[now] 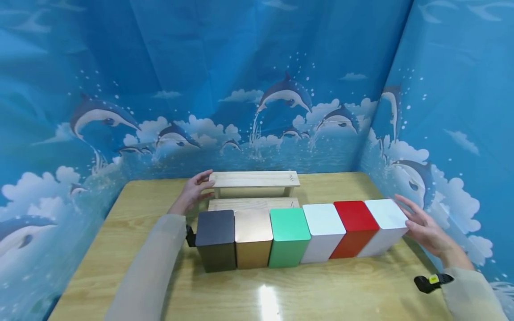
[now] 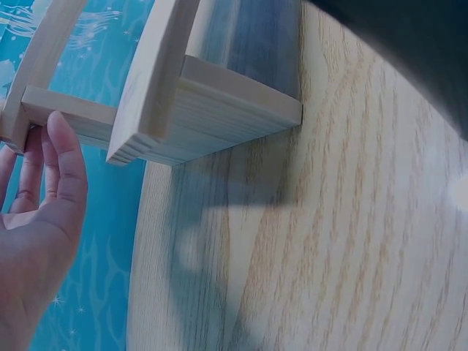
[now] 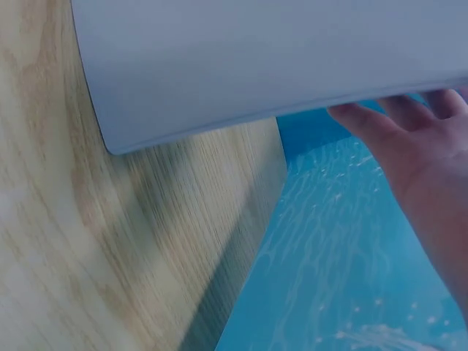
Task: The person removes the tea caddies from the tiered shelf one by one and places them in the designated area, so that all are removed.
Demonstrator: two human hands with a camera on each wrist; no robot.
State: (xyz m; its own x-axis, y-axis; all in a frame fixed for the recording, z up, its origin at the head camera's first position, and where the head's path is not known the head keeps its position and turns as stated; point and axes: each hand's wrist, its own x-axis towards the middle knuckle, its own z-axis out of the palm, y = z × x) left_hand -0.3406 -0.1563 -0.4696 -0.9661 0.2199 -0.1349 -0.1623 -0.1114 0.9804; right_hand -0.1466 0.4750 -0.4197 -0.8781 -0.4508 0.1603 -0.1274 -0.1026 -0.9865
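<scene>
My left hand is at the left end of a small two-tier wooden shelf, fingertips right at its top board and upright. In the left wrist view, the lightly bent fingers meet the shelf's wooden end. A row of upright boxes stands side by side before the shelf: black, gold, green, white, red and another white box. My right hand lies along the right side of that last white box, fingers extended at its edge.
The boxes and shelf stand on a light wooden table. A blue curtain with dolphins rises behind the table and along both sides. The right hand is close to the curtain's right side. The row of boxes partly hides the shelf's lower board.
</scene>
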